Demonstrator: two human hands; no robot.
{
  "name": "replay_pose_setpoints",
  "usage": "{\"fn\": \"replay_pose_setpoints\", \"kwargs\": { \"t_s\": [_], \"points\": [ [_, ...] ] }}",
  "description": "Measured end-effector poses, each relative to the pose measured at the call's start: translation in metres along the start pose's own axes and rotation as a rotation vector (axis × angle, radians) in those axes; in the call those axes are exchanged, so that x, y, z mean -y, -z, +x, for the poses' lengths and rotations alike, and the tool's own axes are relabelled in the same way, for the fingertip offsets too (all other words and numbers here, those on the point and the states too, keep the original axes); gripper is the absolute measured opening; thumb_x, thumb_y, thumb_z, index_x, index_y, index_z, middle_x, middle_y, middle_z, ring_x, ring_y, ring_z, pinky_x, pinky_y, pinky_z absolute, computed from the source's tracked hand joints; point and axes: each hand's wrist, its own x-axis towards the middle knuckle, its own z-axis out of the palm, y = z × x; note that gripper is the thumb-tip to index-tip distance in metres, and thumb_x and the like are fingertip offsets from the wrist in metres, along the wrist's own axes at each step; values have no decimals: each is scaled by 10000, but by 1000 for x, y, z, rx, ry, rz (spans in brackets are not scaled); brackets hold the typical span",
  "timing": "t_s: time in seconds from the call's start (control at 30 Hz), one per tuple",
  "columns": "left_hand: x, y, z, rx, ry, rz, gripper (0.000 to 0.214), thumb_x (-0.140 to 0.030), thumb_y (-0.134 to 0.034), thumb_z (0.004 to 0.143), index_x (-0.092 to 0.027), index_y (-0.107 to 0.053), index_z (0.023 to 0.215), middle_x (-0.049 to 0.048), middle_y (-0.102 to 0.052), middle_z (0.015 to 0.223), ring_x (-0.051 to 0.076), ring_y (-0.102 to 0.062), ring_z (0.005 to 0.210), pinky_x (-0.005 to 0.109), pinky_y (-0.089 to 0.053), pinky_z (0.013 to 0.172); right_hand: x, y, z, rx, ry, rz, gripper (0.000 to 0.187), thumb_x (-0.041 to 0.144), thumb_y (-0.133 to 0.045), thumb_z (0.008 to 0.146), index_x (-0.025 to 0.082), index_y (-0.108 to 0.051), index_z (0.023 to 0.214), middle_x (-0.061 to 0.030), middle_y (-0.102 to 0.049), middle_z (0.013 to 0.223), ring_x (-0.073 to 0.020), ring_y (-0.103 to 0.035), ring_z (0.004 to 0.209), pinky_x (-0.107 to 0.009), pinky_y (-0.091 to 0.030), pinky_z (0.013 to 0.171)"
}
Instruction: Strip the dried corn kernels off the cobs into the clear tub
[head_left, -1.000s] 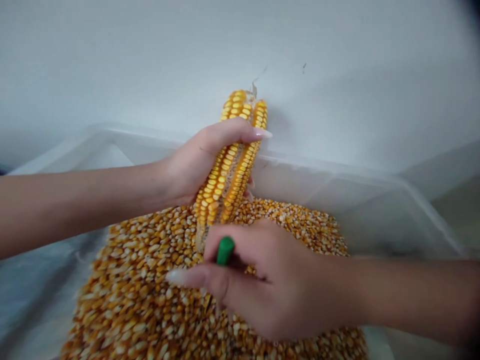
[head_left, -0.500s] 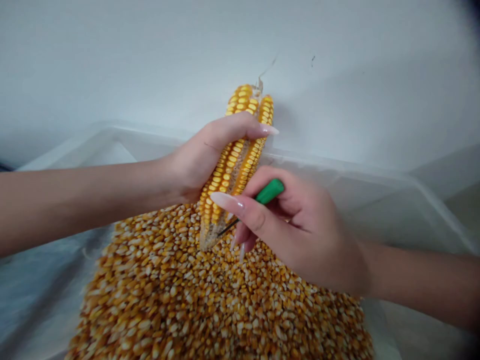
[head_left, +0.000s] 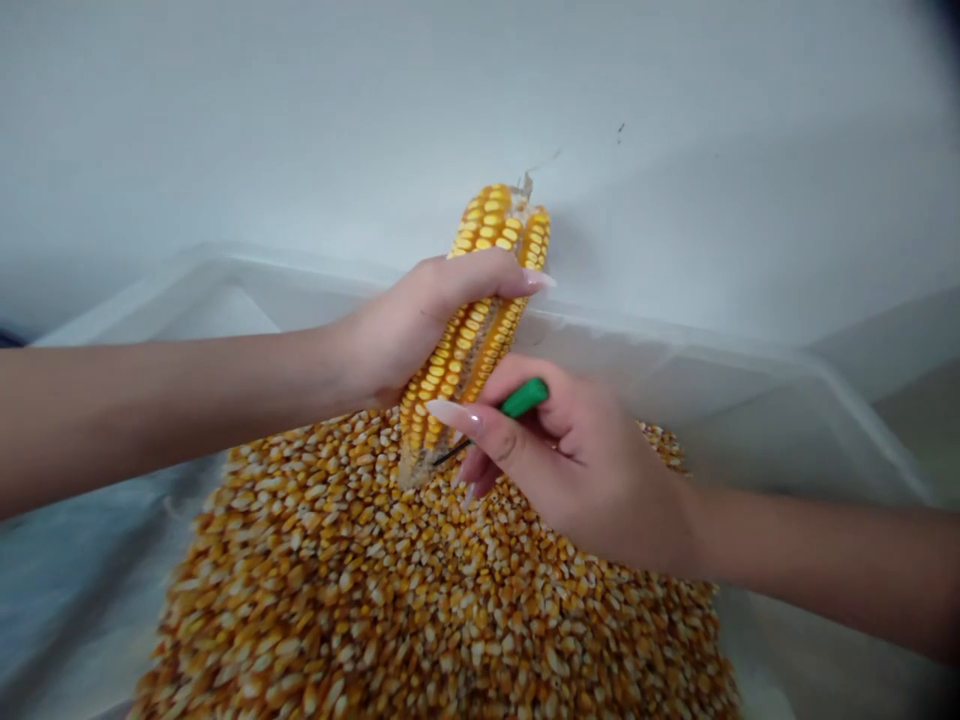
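Observation:
My left hand point(head_left: 420, 320) is wrapped round a dried ear of corn point(head_left: 457, 350), its thumb lying across the front. The ear tilts, with its stalk end up and to the right and its tip low on the left. Bare cob shows at the tip and in grooves between rows of yellow kernels. In my right hand point(head_left: 570, 460) is a screwdriver-like tool with a green handle point(head_left: 526, 397) and a thin dark shaft. The shaft's end is at the bare tip of the ear. Loose corn kernels point(head_left: 420, 600) lie in a heap beneath both hands.
A translucent white plastic bin point(head_left: 847, 390) holds the kernels; its rim runs behind and to both sides of my hands. A pale wall point(head_left: 300, 120) rises behind the bin. On the left, a clear or whitish sheet-like surface point(head_left: 90, 560) borders the heap.
The ear's upper end and my left hand sit slightly lower. My right hand has shifted a little left, and the green handle has moved left and down. Both grips stay the same.

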Motion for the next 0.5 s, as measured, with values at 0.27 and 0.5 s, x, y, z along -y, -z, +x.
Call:
{"fn": "replay_pose_setpoints", "kwargs": {
  "t_s": [0.27, 0.5],
  "points": [
    [-7, -9, -1, -41, 3, 124, 312, -442, -478, 704, -133, -518, 678, 8, -565, 485, 164, -589, 445, 252, -475, 401, -15, -22, -17, 266, 70, -189, 246, 345, -464, 855, 154, -472, 700, 42, -442, 511, -48, -388, 448, -196, -279, 439],
    [-4, -5, -3, 73, 13, 50, 326, -433, -432, 756, -132, -502, 651, -8, -549, 502, 126, -593, 473, 198, -421, 438, 5, -7, -11, -83, 3, 99, 206, 378, -430, 874, 187, -488, 827, 11, -565, 655, -70, -515, 548, -196, -383, 484]
  ]
}}
